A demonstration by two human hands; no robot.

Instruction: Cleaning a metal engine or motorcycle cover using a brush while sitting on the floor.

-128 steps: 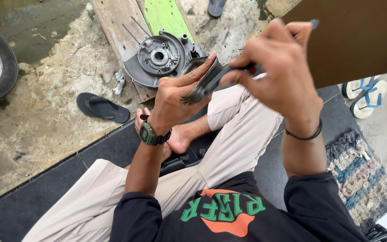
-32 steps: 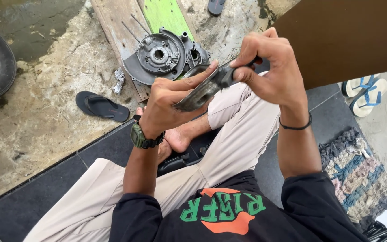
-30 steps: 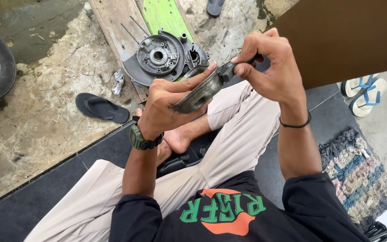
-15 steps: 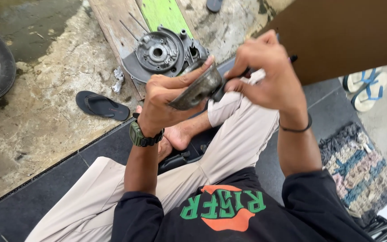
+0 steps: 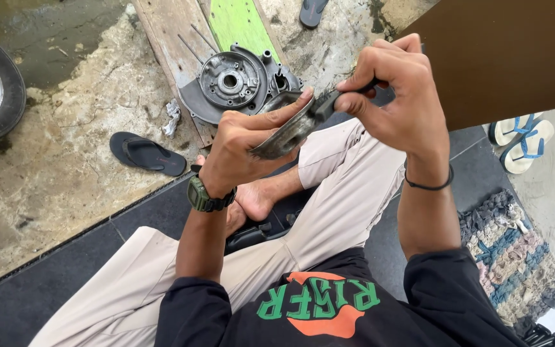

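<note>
Right hand (image 5: 396, 103) raised higher, left hand (image 5: 245, 144) cupping curved metal part (image 5: 287, 132)

From where I stood, the single head-worn camera looked steeply down and forward, close over the seated person's raised left hand (image 5: 245, 144) and right hand (image 5: 396, 96), crossed legs, and the concrete floor (image 5: 65, 167) beyond.
</note>
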